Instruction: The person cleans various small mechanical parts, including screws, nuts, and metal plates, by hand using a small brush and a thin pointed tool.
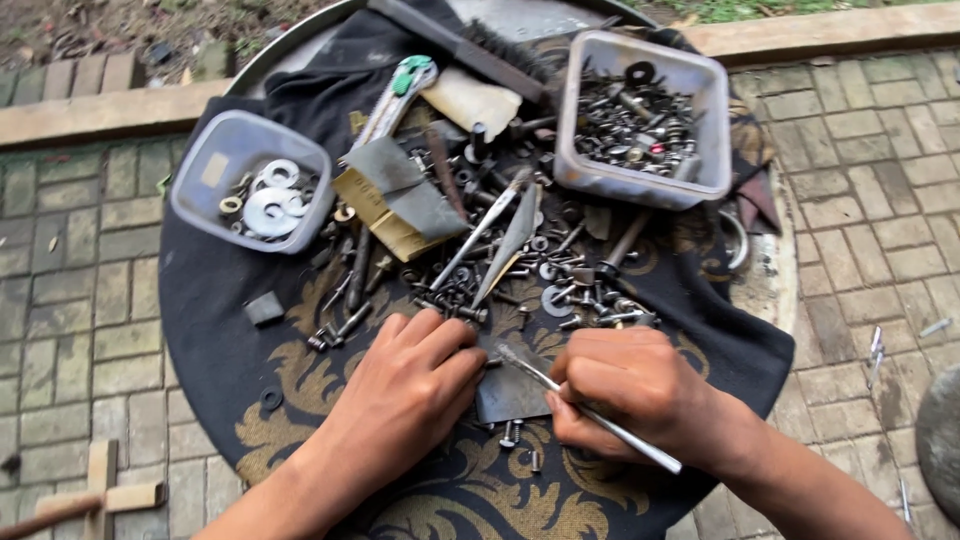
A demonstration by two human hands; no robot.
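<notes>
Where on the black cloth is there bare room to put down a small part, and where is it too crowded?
Bare cloth lies below the washer tub, left of the left hand, with only a small block and ring there. Another patch sits right of the right hand. The centre heap of bolts between both tubs is crowded.

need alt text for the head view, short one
Two bare hands work over a cloth-covered round tray strewn with screws: the right hand holds a thin metal tool, and the left hand rests on the cloth.
</notes>
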